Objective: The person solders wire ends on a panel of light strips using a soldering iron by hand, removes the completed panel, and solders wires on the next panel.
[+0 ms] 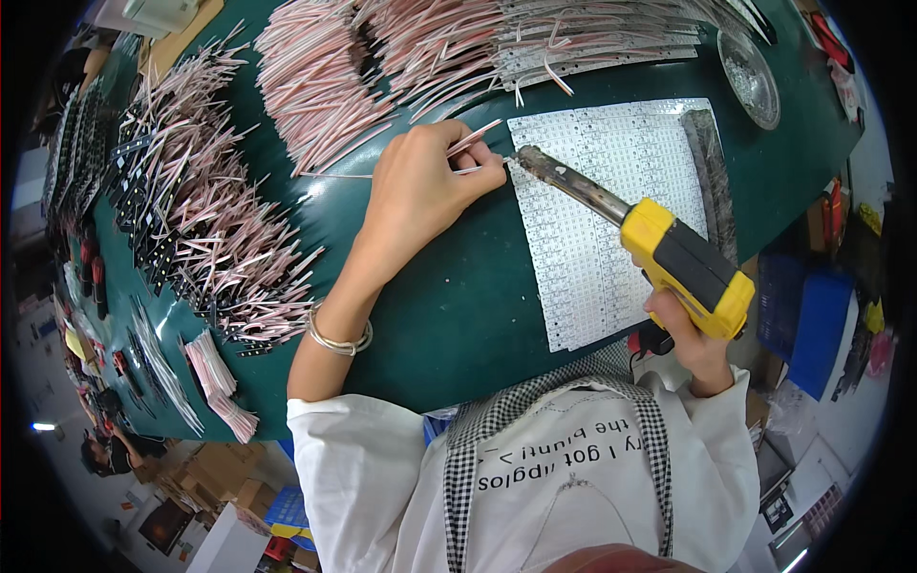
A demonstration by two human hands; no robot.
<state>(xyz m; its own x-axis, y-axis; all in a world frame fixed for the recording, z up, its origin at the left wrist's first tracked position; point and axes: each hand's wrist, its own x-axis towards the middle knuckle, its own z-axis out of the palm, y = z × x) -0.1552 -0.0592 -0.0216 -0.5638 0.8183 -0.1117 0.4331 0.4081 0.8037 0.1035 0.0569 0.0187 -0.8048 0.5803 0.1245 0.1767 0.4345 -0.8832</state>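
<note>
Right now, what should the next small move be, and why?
Probably steady the left hand and settle the yellow-black soldering gun at the white board sheet's left edge: the right hand aims its tip there, and the left holds pink-and-white wires close by. Whether tip and wire touch is unclear.

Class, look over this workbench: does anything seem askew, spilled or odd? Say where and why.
Yes: one wire at the top centre looks kinked and juts out of its row, whereas most neighbours lie roughly parallel. Nothing else clearly stands out.
</note>
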